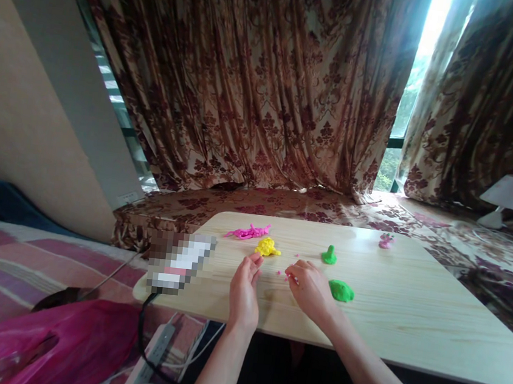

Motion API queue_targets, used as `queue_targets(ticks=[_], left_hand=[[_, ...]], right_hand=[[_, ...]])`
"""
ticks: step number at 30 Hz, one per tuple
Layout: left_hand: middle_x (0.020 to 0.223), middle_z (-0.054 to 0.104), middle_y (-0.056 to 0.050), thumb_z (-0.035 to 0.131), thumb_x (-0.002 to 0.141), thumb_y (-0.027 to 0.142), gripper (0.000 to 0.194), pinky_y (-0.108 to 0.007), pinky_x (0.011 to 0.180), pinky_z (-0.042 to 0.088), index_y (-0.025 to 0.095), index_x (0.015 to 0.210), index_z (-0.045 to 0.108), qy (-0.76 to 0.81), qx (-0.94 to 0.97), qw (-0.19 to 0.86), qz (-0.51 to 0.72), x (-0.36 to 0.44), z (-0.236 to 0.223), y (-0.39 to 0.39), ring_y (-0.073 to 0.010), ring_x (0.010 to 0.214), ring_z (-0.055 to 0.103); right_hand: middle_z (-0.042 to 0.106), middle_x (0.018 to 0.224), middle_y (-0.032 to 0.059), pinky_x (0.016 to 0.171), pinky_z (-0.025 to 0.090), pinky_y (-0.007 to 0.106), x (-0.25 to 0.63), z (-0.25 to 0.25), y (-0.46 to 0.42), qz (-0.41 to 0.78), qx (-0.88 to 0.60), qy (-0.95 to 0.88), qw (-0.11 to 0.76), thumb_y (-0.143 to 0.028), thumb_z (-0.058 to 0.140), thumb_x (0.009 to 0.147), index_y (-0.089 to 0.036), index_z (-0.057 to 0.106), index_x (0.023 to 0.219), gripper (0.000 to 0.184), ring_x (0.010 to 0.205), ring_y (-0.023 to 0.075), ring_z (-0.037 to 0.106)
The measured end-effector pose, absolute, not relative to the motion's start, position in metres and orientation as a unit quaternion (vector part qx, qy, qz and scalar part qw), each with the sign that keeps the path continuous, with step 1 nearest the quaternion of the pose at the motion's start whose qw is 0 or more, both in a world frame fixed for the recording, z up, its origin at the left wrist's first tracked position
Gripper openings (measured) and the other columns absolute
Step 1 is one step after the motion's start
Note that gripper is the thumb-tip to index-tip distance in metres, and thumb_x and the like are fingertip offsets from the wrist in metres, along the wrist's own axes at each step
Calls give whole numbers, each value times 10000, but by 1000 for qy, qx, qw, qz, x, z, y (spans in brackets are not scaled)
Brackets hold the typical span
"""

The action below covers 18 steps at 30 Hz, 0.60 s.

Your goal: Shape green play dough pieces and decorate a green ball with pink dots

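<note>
My left hand (244,294) rests on edge at the table's near side, fingers loosely curved and apart, with nothing visible in it. Just beyond its fingertips lies a lumpy piece of yellow modelling clay (267,247). My right hand (313,288) is closed in a pinch at the tabletop, with a small bit of pink clay at its fingertips. Tiny pink clay crumbs (279,273) lie between the two hands. To the right of my right hand sits a flat green clay lump (341,291), and behind that stands an upright green clay piece (329,255).
Pink clay strands (249,232) lie at the back left of the wooden table (427,308); a small pink figure (386,240) stands back right. A blurred-out white object (182,263) with a black cable is at the left edge. A pink bag (48,341) lies lower left.
</note>
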<state>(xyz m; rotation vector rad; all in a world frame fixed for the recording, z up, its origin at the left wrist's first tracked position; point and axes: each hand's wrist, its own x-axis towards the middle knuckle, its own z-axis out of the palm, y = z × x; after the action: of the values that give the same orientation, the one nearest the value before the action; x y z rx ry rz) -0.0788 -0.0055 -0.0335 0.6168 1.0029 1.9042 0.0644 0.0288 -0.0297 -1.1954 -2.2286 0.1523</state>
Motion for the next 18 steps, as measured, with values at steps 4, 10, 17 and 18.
queue_targets(ticks=[4,10,17,18], left_hand=[[1030,647,-68,510,804,376,265,-308,925,372,186,935,642,410,258,413,771,-76,-44,-3,-185,1082,534],[1024,638,-60,541,785,368,259,-308,937,370,180,931,645,422,286,361,781,-82,-50,-6,-186,1043,544],[991,653,-61,577,765,353,243,-303,917,376,182,927,638,526,394,276,701,-94,-45,-40,-202,1009,553],[987,656,-58,578,764,355,241,-300,911,379,186,926,635,530,399,280,694,-94,-43,-44,-203,1002,557]], right_hand=[[660,804,55,739,413,255,58,-25,32,52,-445,-847,285,-127,522,769,-198,685,799,180,844,186,585],[668,851,61,667,434,267,118,5,50,51,-457,-830,316,-198,428,824,-193,669,874,246,746,173,610],[683,859,81,649,476,331,214,-27,49,71,-533,-782,315,-313,522,781,-208,649,973,252,747,239,629],[683,863,82,662,474,330,213,-35,45,70,-535,-783,310,-325,523,784,-201,643,996,273,762,241,629]])
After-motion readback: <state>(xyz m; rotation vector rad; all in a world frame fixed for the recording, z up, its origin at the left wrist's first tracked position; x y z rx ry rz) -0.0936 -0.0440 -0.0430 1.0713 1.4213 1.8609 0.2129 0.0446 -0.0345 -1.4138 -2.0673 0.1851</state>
